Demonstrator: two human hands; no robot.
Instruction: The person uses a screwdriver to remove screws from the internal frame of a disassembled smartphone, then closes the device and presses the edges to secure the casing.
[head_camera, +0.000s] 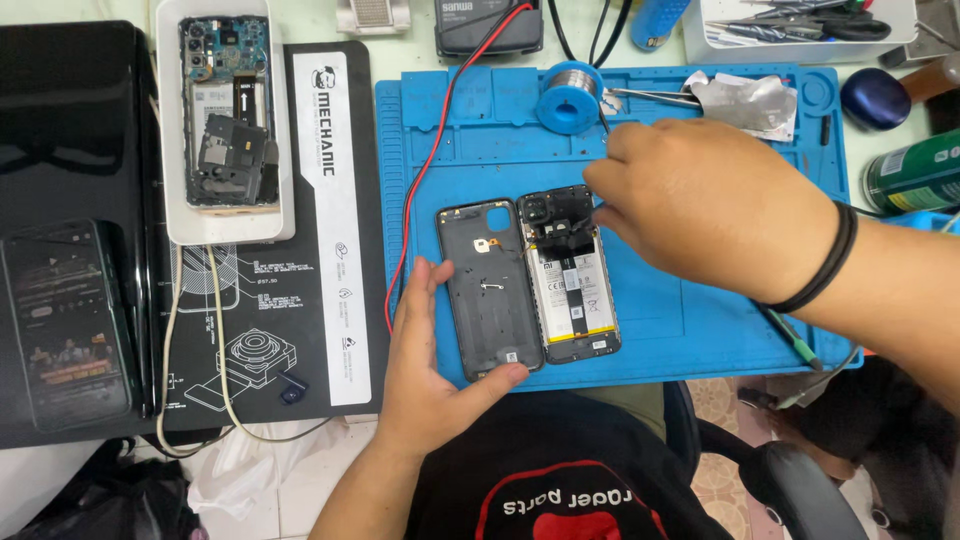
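Head view: the opened phone is lying face down on the blue work mat, near the mat's front edge, with its battery and upper board exposed. The detached back cover is lying just beside it on the left, inner side up. The left hand is resting open at the cover's left and lower edges, thumb tip touching its bottom corner; its grip is released, bracing rather than clasping. The right hand is hovering over the phone's top end, fingers pinched on a thin dark tool whose tip is meeting the board near the camera module; the tool's kind is too small to tell. A red wire is running across the mat's left part, and a solder spool is standing at the mat's far edge. A second opened phone is sitting in a white tray on the black mat to the left. For clean work at this point, judgement suggests keeping the right wrist low and steady, applying light pressure only, holding the tip away from the battery, and keeping the left hand pinning the parts so nothing slides on the table.
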